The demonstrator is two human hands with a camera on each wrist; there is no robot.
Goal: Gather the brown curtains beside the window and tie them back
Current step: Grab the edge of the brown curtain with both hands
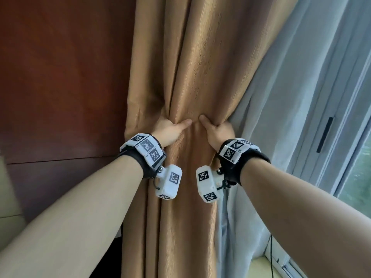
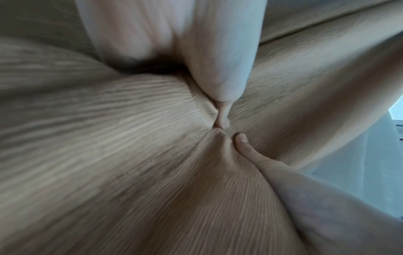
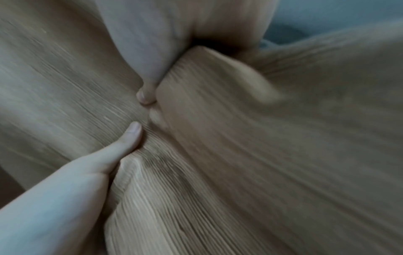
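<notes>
Head view: the brown curtain (image 1: 192,77) hangs between a dark wood panel (image 1: 60,77) on the left and a pale sheer curtain (image 1: 281,97) by the window frame (image 1: 325,137) on the right. The left hand (image 1: 170,128) and right hand (image 1: 216,129) clasp it from either side at one height, thumbs nearly meeting in front, fingers hidden behind the cloth. Judgement: this pinches the folds into a waist ready for a tie. No tieback is visible.

Left wrist view: the left thumb (image 2: 222,96) presses into ribbed fabric (image 2: 109,120); the right thumb (image 2: 246,146) lies just beside it.

Right wrist view: the same meeting of thumbs, pleats bunched between them; picture blurred.

Containers: none in any view.
</notes>
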